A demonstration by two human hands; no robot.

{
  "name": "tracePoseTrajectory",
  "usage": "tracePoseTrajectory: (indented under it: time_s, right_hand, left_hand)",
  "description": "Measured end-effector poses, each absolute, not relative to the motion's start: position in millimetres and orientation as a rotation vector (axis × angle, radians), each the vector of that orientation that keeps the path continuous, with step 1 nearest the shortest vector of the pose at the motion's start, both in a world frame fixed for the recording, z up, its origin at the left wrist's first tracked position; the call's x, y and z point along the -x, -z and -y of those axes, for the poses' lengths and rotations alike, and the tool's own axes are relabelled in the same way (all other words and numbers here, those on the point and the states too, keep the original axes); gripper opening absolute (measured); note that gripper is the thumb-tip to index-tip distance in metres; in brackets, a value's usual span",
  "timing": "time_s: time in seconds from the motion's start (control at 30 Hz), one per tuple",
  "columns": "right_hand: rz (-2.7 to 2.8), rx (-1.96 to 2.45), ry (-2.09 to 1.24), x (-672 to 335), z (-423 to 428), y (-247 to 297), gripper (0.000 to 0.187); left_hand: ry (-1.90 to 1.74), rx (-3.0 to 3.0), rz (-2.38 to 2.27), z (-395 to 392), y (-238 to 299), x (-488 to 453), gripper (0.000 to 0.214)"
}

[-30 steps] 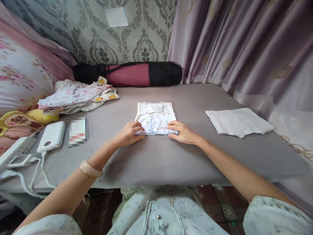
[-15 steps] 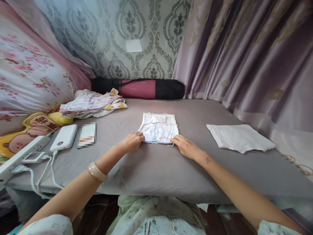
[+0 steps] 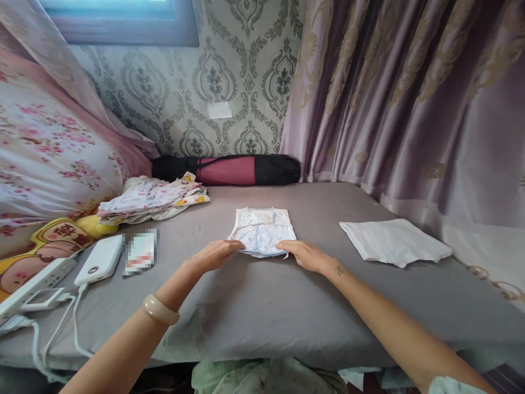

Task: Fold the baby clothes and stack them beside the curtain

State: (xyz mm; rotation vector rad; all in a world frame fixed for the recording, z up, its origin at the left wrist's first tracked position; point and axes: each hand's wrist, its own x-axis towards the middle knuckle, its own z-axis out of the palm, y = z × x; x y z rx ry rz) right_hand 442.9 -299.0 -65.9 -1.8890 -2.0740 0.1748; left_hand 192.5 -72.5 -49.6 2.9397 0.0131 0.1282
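Note:
A small folded baby garment, white with a pale print and light blue trim, lies on the grey bed sheet in front of me. My left hand rests at its near left corner, fingers stretched over the edge of the cloth. On the near right corner lies my right hand, its fingers stretched flat onto the fabric. A short white tag or tie pokes out beside the right fingertips. The undersides of both hands are hidden.
Right of the garment lies a folded white cloth. Printed clothes are piled at the back left. Nearer are a white power bank, a blurred packet and a power strip with cables. A long black-and-maroon bag lies along the wall.
The right fingers have slid inward from the garment's corner onto its top. The left fingers reach slightly further over its edge. My view has tilted up, showing a window frame.

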Motion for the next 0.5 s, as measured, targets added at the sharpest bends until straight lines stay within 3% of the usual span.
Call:
tracePoseTrajectory:
  time_s: [0.37,0.5]
  right_hand:
    - [2.133,1.843,-0.38,-404,371,23,0.072]
    - [2.083,1.779,-0.544,-402,379,21,0.066]
  left_hand:
    - [-0.092,-2.728,0.106,137,9,-139,0.052]
    - [-0.202,-2.521,-0.202,146,22,-134,0.033]
